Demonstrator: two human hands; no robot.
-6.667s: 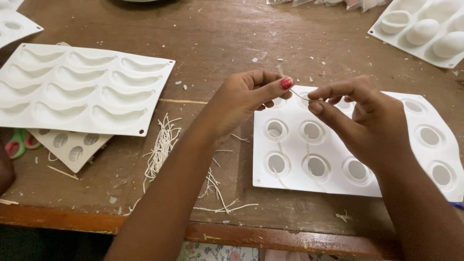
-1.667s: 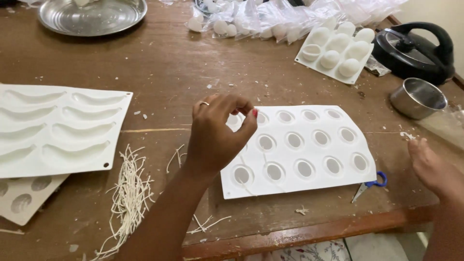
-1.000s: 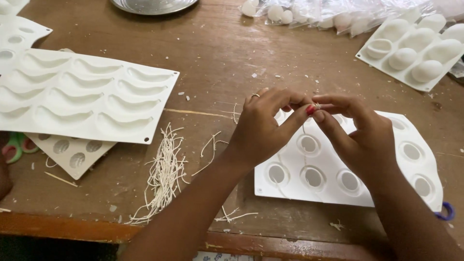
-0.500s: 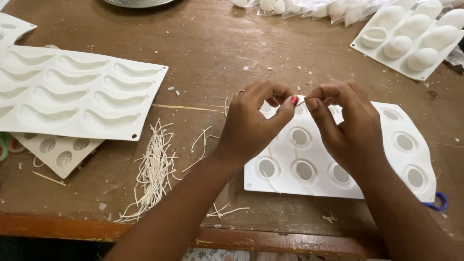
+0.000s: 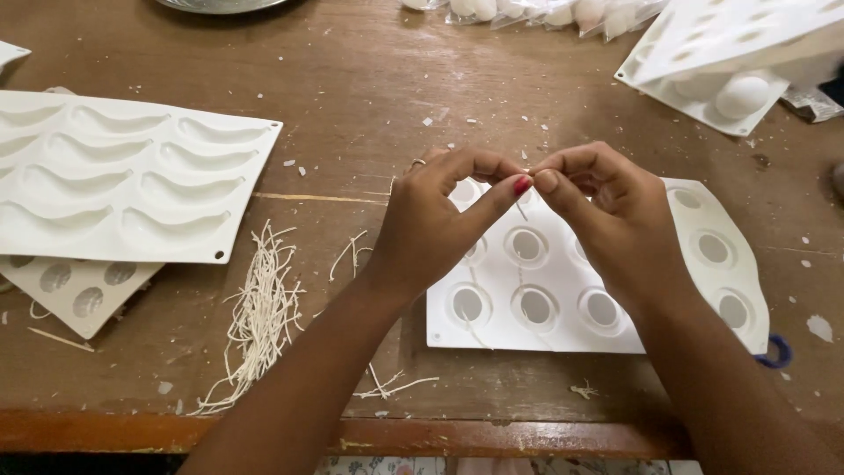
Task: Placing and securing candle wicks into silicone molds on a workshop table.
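On a scratched wooden table [image 5: 369, 79] littered with white crumbs, a thin wick [image 5: 522, 209] is pinched between left hand [image 5: 440, 224] and right hand [image 5: 615, 220] above a white round-cavity mould [image 5: 694, 290].

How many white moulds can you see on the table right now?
5, maybe more off-frame: round-cavity mould under the hands, crescent mould left, a mould beneath it, two stacked moulds top right.

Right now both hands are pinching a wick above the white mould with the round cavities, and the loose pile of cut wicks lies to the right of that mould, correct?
Not quite. The left hand and right hand do pinch a wick above the round-cavity mould, but the head view shows the pile of cut wicks lying to the left of that mould, below the crescent-cavity mould.
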